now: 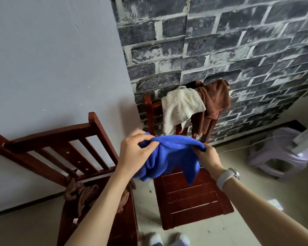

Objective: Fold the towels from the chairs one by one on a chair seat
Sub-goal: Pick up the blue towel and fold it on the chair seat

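A blue towel [169, 157] hangs bunched in the air above the seat of the right-hand wooden chair [190, 197]. My left hand [133, 153] pinches its upper left edge and my right hand [207, 157] grips its upper right edge. Over that chair's backrest are draped a white towel [180, 107] and a brown towel [213, 100]. A crumpled tan towel [80, 194] lies on the seat of the left-hand wooden chair [52, 148], partly hidden by my left forearm.
A pale wall stands behind the left chair and brick-pattern wallpaper behind the right one. A lilac plastic stool [281, 153] sits on the floor at the right, with a white object above it. My shoes [167, 239] show at the bottom edge.
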A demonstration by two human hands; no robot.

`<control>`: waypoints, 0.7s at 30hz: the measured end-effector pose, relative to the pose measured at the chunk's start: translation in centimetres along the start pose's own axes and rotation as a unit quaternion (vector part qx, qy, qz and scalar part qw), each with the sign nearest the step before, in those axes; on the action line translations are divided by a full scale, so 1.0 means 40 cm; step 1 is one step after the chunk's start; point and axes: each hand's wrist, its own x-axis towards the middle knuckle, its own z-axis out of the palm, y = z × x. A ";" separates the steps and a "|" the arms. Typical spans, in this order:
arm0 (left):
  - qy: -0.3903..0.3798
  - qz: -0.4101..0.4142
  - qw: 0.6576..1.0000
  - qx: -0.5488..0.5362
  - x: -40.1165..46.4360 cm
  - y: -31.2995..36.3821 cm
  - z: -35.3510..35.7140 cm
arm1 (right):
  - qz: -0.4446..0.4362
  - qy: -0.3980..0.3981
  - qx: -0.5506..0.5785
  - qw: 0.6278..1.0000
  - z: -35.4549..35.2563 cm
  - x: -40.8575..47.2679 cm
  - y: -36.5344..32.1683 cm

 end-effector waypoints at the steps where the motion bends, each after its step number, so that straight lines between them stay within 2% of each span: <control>1: -0.002 0.001 1.000 -0.008 -0.002 -0.005 -0.005 | 0.030 -0.021 0.027 0.999 0.011 0.000 -0.003; 3: -0.003 0.005 1.000 -0.016 -0.006 -0.019 -0.021 | 0.060 -0.061 0.058 0.995 0.024 0.004 -0.012; 5: 0.002 -0.008 1.000 -0.019 -0.011 -0.035 -0.040 | 0.036 -0.071 0.131 0.988 0.030 0.009 -0.027; 7: 0.006 -0.061 0.997 -0.049 -0.017 -0.055 -0.059 | -0.006 -0.045 0.234 0.971 0.030 0.015 -0.044; 9: 0.003 -0.135 0.986 -0.094 -0.021 -0.082 -0.076 | -0.041 0.002 0.273 0.961 0.023 0.021 -0.057; 12: 0.023 -0.210 0.970 -0.122 -0.030 -0.126 -0.095 | -0.078 0.049 0.192 0.977 0.006 0.033 -0.047; 14: 0.068 -0.232 0.960 -0.144 -0.038 -0.151 -0.106 | -0.077 0.080 0.112 0.987 -0.014 0.043 -0.024; 17: 0.134 -0.294 0.915 -0.243 -0.047 -0.178 -0.122 | -0.056 0.120 0.005 0.991 -0.057 0.064 0.024; 19: 0.132 -0.333 0.890 -0.283 -0.047 -0.187 -0.127 | -0.039 0.077 0.037 0.996 -0.079 0.068 0.044; 21: 0.094 -0.368 0.883 -0.275 -0.050 -0.199 -0.121 | -0.022 0.040 0.074 0.996 -0.092 0.069 0.061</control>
